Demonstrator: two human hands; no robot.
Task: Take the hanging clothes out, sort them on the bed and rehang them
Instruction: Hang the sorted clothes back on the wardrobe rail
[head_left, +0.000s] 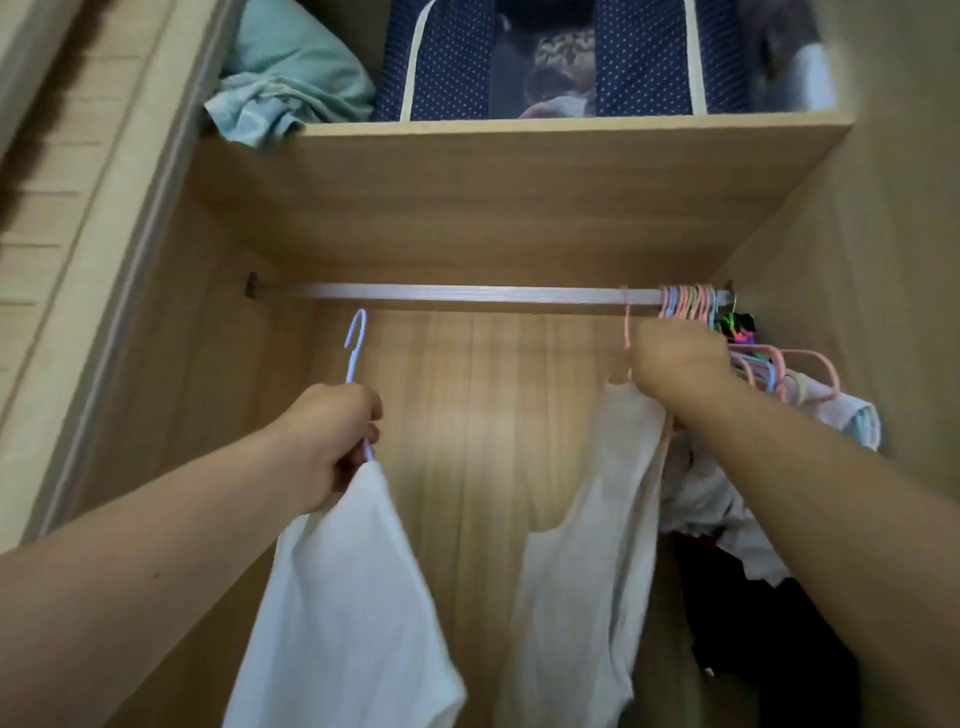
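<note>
At the far left of the frame runs the pale wood edge of a wardrobe door (78, 218), with a dark blurred streak across its upper corner. Inside, the wardrobe walls and back panel (467, 415) are light wood-grain board. In the upper left, on the shelf (519, 171) above the rail, lies a crumpled pale green cloth (280, 78); to its right, top centre, stands a navy dotted storage bag (561, 57) with cream trim and a clear front.

Across the middle runs a silver clothes rail (457, 293), bare along most of its length. Lower left, the left hand (332, 441) has its grip closed round the neck of a light blue hanger (355, 345), whose hook sits below the rail and off it. A white garment (343, 613) hangs from that hanger down to the bottom edge.

Right of centre, the right hand (675, 364) is curled just under the rail at a pink hanger (627, 327) whose hook is on the rail; its fingers are hidden, so what exactly the grip encloses cannot be told. A cream garment (587, 545) hangs below it.

At the right end of the rail a bunch of pastel hangers (691, 304) is crowded together, with light and dark clothes (727, 519) bundled beneath, against the right wall.
</note>
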